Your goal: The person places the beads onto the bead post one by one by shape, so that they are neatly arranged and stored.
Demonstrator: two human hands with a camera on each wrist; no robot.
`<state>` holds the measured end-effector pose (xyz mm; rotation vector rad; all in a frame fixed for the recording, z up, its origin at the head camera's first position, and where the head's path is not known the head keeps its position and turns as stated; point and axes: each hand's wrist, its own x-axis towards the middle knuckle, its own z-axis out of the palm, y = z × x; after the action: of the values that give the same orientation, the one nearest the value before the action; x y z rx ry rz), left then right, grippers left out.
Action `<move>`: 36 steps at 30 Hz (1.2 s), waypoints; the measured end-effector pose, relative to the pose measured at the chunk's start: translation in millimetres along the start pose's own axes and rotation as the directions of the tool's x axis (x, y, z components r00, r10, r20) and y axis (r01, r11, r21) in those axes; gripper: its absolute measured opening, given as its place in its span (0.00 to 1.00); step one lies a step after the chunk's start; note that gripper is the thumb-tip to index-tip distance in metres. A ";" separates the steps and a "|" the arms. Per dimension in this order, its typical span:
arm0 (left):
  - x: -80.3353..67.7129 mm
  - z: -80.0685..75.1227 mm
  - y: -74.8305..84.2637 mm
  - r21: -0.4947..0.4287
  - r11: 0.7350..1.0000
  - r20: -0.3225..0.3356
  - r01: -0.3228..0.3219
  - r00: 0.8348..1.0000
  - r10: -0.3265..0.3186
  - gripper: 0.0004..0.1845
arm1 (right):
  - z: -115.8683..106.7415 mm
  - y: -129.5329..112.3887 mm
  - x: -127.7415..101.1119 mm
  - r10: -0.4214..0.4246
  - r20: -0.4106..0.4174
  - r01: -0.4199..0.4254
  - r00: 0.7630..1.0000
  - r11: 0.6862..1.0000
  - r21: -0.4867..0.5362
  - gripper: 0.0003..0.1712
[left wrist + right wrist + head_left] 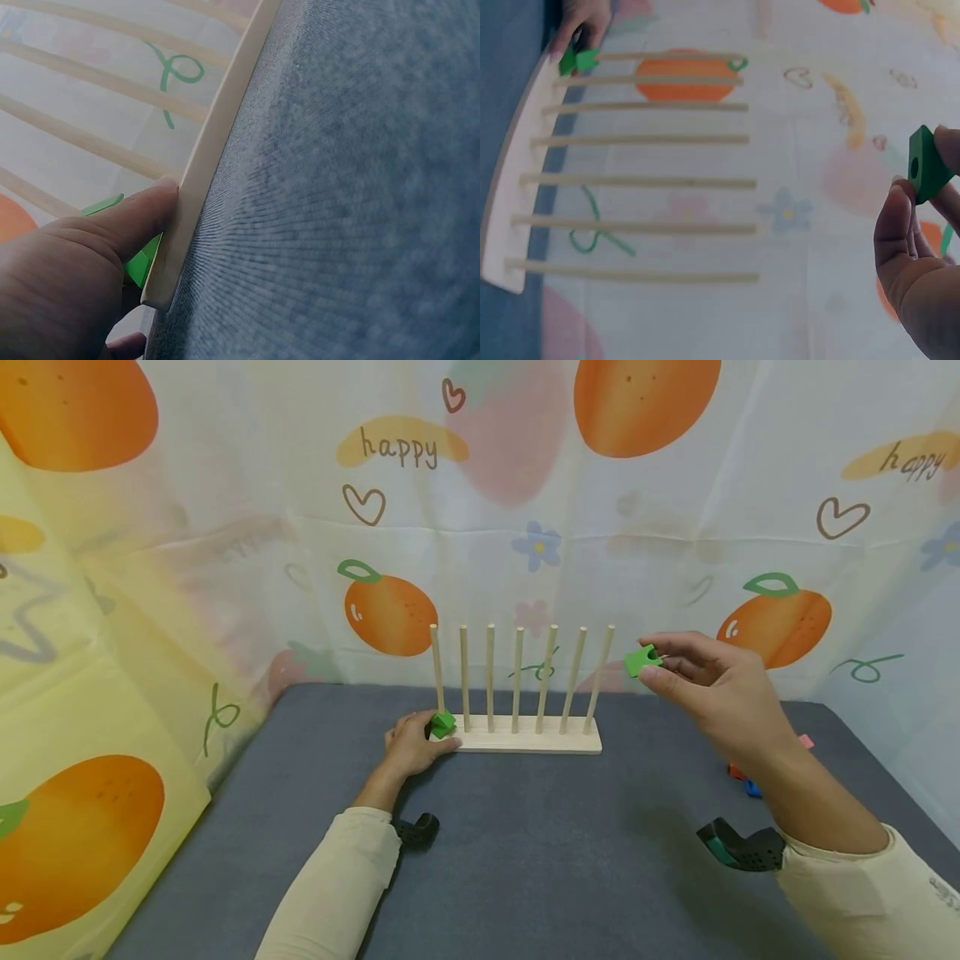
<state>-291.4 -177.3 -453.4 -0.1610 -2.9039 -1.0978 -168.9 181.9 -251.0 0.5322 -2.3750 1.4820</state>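
A wooden peg rack (528,742) with several upright pegs stands at the back of the table. Green blocks (443,724) sit low around its leftmost peg. My left hand (411,745) holds the rack's left end, its thumb (154,202) against the front edge of the base and its other fingers mostly hidden behind. To the right of the pegs, at about the height of their upper part, my right hand (723,689) pinches a green block (924,165) between thumb and fingers. A round hole shows in that block.
Partly hidden behind my right forearm lie a pink piece (806,742), a red piece (735,771) and a blue piece (752,788) on the grey table (540,852). A printed curtain (637,560) hangs right behind the table.
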 end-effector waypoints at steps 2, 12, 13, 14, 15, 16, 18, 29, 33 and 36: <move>-0.5 -0.3 0.6 -0.004 1.000 0.002 -0.001 1.000 0.001 0.35 | 4.5 -5.8 6.3 -0.006 0.015 0.006 1.000 1.000 0.019 0.20; -0.2 1.7 -2.6 -0.012 1.000 0.004 -0.001 1.000 0.002 0.35 | 32.2 -29.8 42.7 -0.074 0.028 0.067 0.997 0.979 0.192 0.20; 0.0 1.7 -2.6 -0.012 1.000 0.005 -0.002 1.000 0.002 0.35 | 35.3 -31.5 46.4 -0.083 0.027 0.075 0.996 0.975 0.211 0.20; 0.2 1.7 -2.5 -0.011 1.000 0.006 -0.002 1.000 0.002 0.35 | 38.7 -33.0 50.1 -0.089 0.029 0.080 0.996 0.970 0.229 0.20; 0.3 1.5 -2.2 -0.010 1.000 0.007 -0.003 1.000 0.003 0.35 | 42.2 -34.5 53.8 -0.092 0.029 0.082 0.995 0.965 0.248 0.20; 0.4 1.5 -2.1 -0.009 1.000 0.008 -0.005 1.000 0.005 0.35 | 45.9 -36.1 57.4 -0.094 0.028 0.083 0.995 0.962 0.261 0.20; 0.6 1.3 -1.7 -0.006 1.000 0.007 -0.005 1.000 0.006 0.35 | 53.4 -39.1 64.6 -0.094 0.025 0.083 0.995 0.956 0.281 0.19; 2.1 2.5 -3.0 0.016 1.000 0.009 -0.014 1.000 0.014 0.34 | 92.4 -45.4 93.0 -0.071 0.055 0.048 0.996 0.936 0.349 0.21; 2.0 2.5 -3.3 0.015 1.000 0.013 -0.013 1.000 0.013 0.34 | 107.6 -43.6 101.5 -0.051 0.057 0.028 0.997 0.936 0.351 0.20; 2.1 2.4 -2.9 0.012 1.000 0.014 -0.010 1.000 0.010 0.34 | 118.9 -41.5 106.8 -0.042 0.059 0.018 0.997 0.935 0.354 0.19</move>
<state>-293.7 -177.7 -456.9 -0.1834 -2.9174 -1.0821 -250.9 41.4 -223.0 0.7050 -2.1412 1.9184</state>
